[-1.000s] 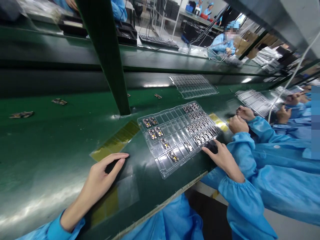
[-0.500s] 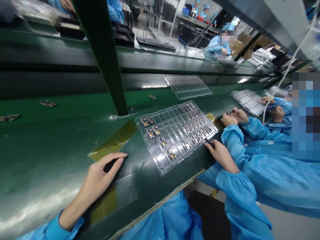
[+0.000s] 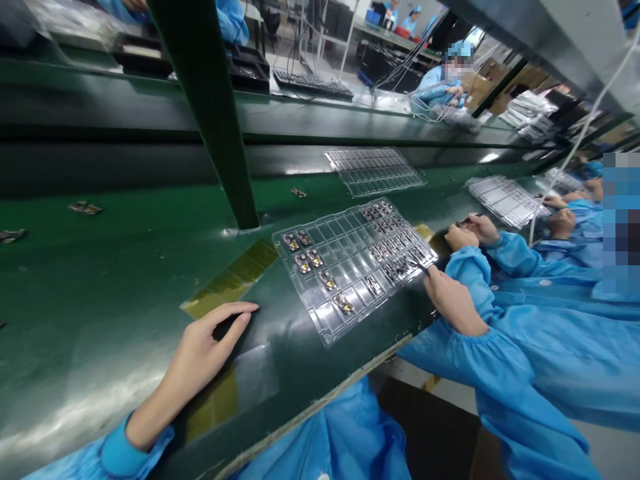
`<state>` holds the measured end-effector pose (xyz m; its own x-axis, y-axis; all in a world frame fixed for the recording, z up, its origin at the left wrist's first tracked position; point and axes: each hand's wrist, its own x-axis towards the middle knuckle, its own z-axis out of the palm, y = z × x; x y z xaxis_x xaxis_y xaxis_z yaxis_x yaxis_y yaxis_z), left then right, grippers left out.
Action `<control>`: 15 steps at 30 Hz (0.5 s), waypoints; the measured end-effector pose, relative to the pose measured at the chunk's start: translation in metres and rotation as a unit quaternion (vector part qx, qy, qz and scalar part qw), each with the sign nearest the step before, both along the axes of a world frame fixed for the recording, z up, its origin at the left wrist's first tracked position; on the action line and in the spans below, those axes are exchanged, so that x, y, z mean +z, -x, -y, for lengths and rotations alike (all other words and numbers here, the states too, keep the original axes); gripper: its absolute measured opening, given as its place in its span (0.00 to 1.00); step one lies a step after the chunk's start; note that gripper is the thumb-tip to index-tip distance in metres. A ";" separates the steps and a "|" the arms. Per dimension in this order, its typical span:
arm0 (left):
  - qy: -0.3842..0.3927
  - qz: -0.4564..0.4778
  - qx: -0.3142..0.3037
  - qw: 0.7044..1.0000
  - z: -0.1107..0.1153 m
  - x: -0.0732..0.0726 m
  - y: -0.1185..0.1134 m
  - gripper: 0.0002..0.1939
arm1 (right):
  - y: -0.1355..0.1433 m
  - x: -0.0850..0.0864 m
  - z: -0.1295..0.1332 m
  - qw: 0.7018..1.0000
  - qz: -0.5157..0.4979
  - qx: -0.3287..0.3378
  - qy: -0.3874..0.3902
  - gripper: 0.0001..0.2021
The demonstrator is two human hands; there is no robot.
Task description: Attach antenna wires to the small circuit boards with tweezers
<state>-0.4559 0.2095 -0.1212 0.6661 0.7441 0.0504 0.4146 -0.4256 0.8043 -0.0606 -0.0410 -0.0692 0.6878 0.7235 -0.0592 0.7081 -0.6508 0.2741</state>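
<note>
In front of me a clear plastic tray [image 3: 320,319] lies on the green work surface, its cells partly filled with small circuit boards [image 3: 343,305]. My right hand [image 3: 454,300] is closed around dark tweezers [image 3: 421,267] at the tray's right corner. Their tips reach over the boards at that end; whether they grip one I cannot tell. My left hand [image 3: 213,343] rests on the surface left of the tray, thumb and fingers apart, holding nothing. Beneath and beside it are strips of yellow tape [image 3: 230,279].
Behind stands another clear tray [image 3: 375,172], with a loose circuit board [image 3: 299,193] nearby. A green post [image 3: 220,127] rises beyond the tray. Close on my right, a co-worker's hands [image 3: 473,231] hold something small. More trays [image 3: 505,200] lie farther right.
My right hand has moved slightly right, and its tweezers now point over the tray's boards instead of lying at its edge. Loose boards at the far left have shifted left. My left hand is nearly still.
</note>
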 end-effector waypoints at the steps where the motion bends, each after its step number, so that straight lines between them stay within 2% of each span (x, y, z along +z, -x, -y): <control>1: 0.000 -0.003 0.000 1.000 0.000 0.000 0.000 0.19 | -0.002 0.005 -0.002 1.000 0.004 0.007 -0.004 0.11; 5: 0.004 -0.002 0.000 1.000 -0.001 -0.001 0.001 0.18 | -0.010 0.028 -0.011 0.999 0.024 0.027 -0.038 0.10; 9: 0.008 0.011 0.005 1.000 -0.001 -0.002 0.000 0.18 | -0.014 0.059 -0.015 0.994 0.022 0.062 -0.088 0.10; 15: 0.013 0.027 0.002 1.000 0.001 -0.001 -0.002 0.17 | 0.008 0.107 -0.012 0.972 -0.030 0.141 -0.186 0.10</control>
